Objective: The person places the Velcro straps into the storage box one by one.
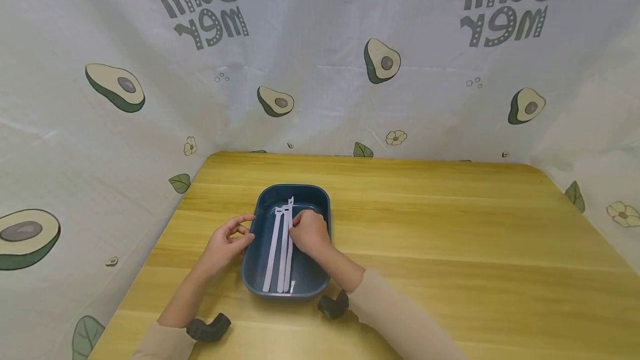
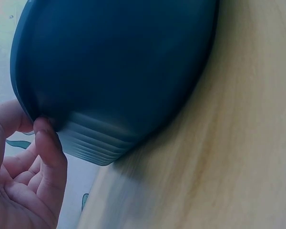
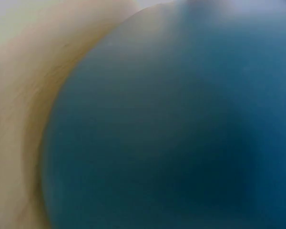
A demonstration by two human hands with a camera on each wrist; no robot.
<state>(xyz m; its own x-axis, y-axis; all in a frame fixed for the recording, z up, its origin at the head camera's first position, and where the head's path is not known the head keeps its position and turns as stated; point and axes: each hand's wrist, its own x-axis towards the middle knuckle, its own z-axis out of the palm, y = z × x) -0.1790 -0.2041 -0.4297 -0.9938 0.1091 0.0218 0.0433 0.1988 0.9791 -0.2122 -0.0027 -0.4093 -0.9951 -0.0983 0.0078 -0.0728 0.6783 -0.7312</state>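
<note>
A dark blue tray (image 1: 310, 285) with rounded corners rests on the wooden table. Inside lie three white cable ties (image 1: 271, 251), side by side lengthwise, their slotted heads toward the far end. My left hand (image 1: 227, 243) is at the tray's left side; in the left wrist view its thumb and finger (image 2: 50, 143) pinch the rim. Over the tray, my right hand (image 1: 311, 232) has its fingertips on the rightmost cable tie (image 1: 290, 254) and appears to pinch it. The right wrist view is blurred and shows mostly the tray wall (image 3: 133, 124), with the fingers not discernible.
The wooden table (image 1: 450, 226) extends far to the right of the tray. A pale cloth (image 1: 320, 26) printed with avocados hangs behind and along the sides. Dark curved wrist-worn pieces (image 1: 209, 328) sit beside both sleeves.
</note>
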